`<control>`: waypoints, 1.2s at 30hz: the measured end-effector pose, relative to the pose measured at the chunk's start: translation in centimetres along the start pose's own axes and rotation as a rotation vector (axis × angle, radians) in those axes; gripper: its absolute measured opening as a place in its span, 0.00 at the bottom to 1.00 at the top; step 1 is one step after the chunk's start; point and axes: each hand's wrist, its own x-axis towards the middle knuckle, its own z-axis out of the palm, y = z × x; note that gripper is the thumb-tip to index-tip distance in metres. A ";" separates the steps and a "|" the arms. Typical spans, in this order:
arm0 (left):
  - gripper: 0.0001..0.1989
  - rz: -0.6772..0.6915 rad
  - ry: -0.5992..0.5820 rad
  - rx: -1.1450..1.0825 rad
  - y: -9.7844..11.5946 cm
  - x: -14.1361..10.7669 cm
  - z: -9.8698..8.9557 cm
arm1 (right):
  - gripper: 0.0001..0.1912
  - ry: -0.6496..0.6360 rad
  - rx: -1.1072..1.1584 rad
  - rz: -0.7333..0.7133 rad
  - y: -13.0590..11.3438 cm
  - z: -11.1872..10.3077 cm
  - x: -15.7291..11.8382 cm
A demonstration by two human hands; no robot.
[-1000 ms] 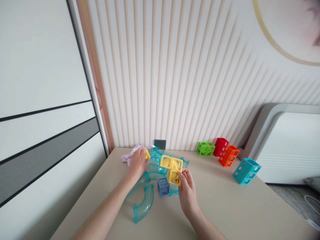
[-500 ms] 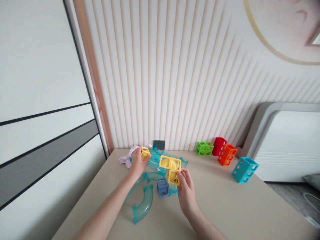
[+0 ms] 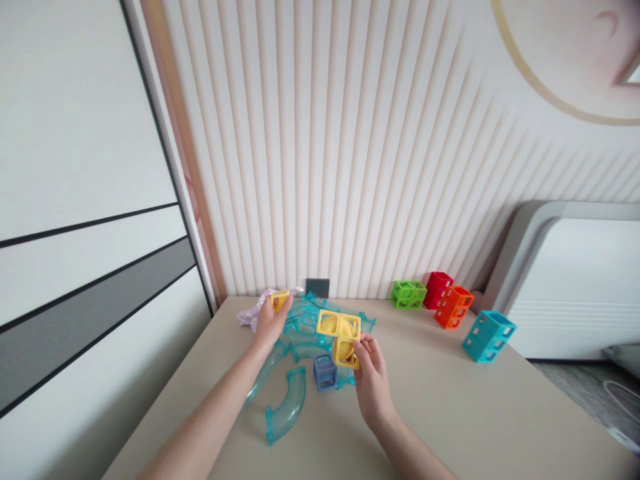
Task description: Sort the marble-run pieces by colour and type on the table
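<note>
My left hand (image 3: 271, 320) grips a single yellow cube block (image 3: 280, 301) near the table's back left, its fingers closed around the block. In my right hand (image 3: 371, 370) is an L-shaped group of joined yellow cube blocks (image 3: 340, 325), held by its lower cube and raised over the table. Just left of that group, a blue-purple cube block (image 3: 325, 372) sits on the table. Behind and beneath the hands lie clear teal tube pieces (image 3: 305, 317). A curved teal tube (image 3: 289, 407) rests nearer to me, apart from both hands.
A purple-and-white patterned cloth or bag (image 3: 247, 318) lies at the back left. Along the right stand green (image 3: 409, 295), red (image 3: 438, 290), orange (image 3: 453, 307) and teal (image 3: 489, 337) block stacks on the table (image 3: 425, 413). A dark wall socket (image 3: 318, 288) is behind.
My left hand has moved slightly left, and the yellow cube block in it has turned. My right hand and its yellow group have stayed almost in place.
</note>
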 end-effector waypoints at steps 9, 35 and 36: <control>0.28 -0.167 -0.155 -0.318 4.2 -2.8 0.6 | 0.18 -0.007 -0.010 -0.028 0.1 0.1 0.1; 0.24 -0.326 -0.324 -0.768 4.8 -11.3 -1.1 | 0.17 -0.085 0.026 -0.059 0.1 0.3 -0.6; 0.24 -0.321 -0.322 -0.761 4.8 -11.2 -1.2 | 0.17 -0.089 0.030 -0.061 0.1 0.3 -0.6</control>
